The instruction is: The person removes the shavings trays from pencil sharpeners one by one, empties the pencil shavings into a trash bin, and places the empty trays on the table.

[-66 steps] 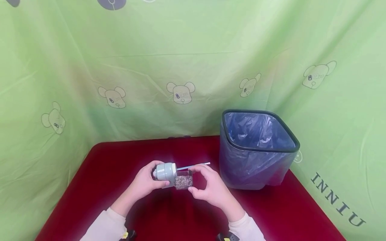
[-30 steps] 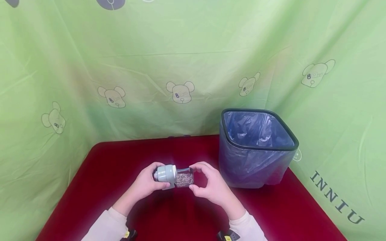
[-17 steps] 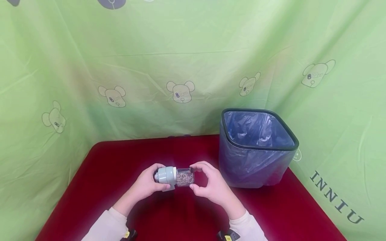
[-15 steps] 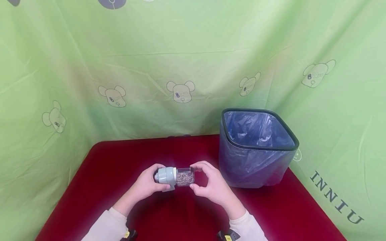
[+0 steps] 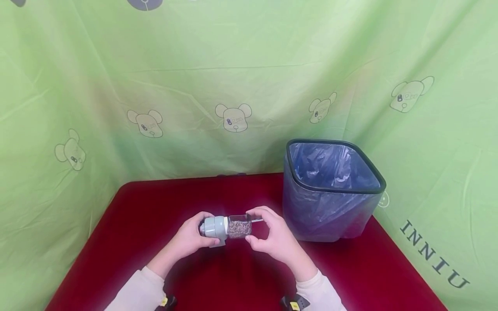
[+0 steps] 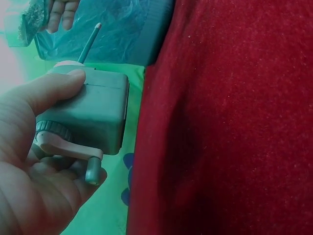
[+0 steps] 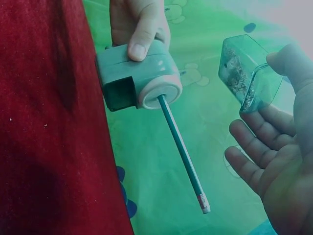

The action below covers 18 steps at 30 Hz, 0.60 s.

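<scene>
My left hand [image 5: 189,235] grips a grey-green crank pencil sharpener [image 5: 215,227], thumb along its side. The sharpener's crank handle [image 6: 68,147] shows beneath the palm in the left wrist view. From its white-ringed front juts a pencil [image 7: 181,147] with an eraser end, and beside that ring is the dark drawer slot [image 7: 121,94]. My right hand [image 5: 277,237] pinches the clear shavings drawer [image 7: 248,76] between thumb and fingers, apart from the sharpener. Shavings [image 7: 235,73] lie inside it. In the head view the drawer covers most of the pencil.
A bin [image 5: 323,220] with a black rim and a bluish liner stands on the right of the red-covered table [image 5: 155,203]. A green printed curtain [image 5: 194,86] hangs behind and at both sides.
The sharpener and drawer have shifted slightly right. The pencil, seen behind the drawer at first, dropped out of sight, and now its end shows to the drawer's right.
</scene>
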Tool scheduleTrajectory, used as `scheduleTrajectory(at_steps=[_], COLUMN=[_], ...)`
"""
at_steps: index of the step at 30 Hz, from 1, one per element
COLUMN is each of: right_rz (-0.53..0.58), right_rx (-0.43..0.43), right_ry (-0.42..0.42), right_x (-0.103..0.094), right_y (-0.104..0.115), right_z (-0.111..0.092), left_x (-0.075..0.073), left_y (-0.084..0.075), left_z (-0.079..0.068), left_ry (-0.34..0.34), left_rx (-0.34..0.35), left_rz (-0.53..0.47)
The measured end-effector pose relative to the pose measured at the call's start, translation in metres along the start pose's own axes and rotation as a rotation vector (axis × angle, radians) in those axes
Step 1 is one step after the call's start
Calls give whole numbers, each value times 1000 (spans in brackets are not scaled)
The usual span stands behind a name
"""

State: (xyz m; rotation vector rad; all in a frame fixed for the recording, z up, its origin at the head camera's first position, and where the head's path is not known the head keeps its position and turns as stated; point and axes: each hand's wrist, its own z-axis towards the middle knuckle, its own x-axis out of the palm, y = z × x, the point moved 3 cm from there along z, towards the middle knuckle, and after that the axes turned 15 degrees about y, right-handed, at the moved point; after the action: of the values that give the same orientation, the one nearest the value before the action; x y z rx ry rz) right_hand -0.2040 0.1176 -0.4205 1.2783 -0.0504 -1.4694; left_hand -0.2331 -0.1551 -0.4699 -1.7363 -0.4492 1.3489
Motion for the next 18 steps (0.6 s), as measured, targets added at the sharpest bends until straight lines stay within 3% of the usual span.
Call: scheduleTrajectory(at_steps=[18], right_rz=[83], right_rx=[-18], right_ry=[6], right_x=[0], right_y=[2], right_z=[-1], left_x=[7], left_y=[5], left_z=[0], left_ry=[39], left_rx=[16], left_rz=[33])
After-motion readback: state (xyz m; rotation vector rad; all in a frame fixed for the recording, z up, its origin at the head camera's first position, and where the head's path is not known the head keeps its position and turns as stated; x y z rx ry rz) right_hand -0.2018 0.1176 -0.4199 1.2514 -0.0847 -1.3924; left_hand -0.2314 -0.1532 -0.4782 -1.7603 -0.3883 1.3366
